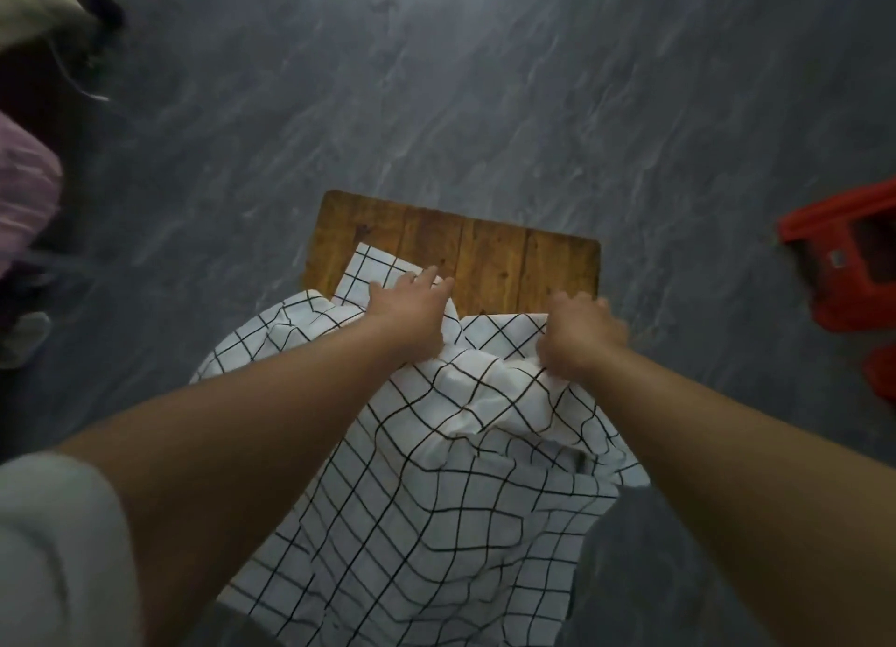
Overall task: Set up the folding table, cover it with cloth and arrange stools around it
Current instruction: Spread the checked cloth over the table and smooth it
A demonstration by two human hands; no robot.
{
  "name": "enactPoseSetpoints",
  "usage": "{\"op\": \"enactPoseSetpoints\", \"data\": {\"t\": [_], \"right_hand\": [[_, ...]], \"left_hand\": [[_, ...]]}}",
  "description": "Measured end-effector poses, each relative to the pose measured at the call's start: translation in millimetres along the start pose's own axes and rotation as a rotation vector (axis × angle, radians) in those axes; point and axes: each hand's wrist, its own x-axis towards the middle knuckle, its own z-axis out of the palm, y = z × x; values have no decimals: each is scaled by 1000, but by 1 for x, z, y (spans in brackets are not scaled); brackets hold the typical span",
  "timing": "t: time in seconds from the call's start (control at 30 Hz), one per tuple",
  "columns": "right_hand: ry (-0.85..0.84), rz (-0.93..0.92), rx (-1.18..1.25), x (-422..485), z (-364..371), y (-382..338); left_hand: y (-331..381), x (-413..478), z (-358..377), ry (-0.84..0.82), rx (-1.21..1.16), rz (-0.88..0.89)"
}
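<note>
The cloth (436, 452) covers the near part of the table (485, 253) and hangs off its 6 o'clock edge, with the 12 o'clock strip bare. On the cloth's far edge, the left hand (412, 307) rests toward 9 o'clock and the right hand (579, 331) grips toward 3 o'clock. A stool (843, 268) stands on the floor (485, 88) at the table's 3 o'clock, well apart.

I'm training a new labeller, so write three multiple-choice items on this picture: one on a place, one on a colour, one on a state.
1. Where is the red stool? A. on a shelf B. on the floor, right of the table C. on a bed
2. The cloth is: A. white with a black grid B. plain blue C. red-striped
3. How covered is the table? A. fully B. partly C. not at all

B: it sits on grey floor at the right edge. A: black lines cross white fabric. B: bare wood shows beyond the left hand and right hand.
</note>
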Motion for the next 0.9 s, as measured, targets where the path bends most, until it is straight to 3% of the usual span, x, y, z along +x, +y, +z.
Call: {"op": "enactPoseSetpoints", "data": {"t": [0.07, 0.13, 0.43, 0.53, 0.63, 0.73, 0.8, 0.9], "right_hand": [[-48, 30, 68, 9, 18, -1], [-74, 67, 158, 19, 34, -1], [-46, 108, 122, 50, 58, 10], [98, 80, 177, 48, 49, 17], [346, 24, 271, 51, 29, 25], [564, 17, 391, 62, 5, 26], [547, 16, 419, 68, -4, 22], [299, 37, 303, 70, 3, 13]], "left_hand": [[2, 11, 14, -115, -10, -36], [0, 21, 25, -126, 8, -57], [4, 46, 53, 238, 125, -8], [1, 43, 44, 356, 77, -11], [-8, 45, 23, 527, 4, -74], [-16, 50, 0, 720, -213, -168], [-15, 49, -8, 691, -321, -158], [-8, 44, 1, 388, -189, -69]]}}
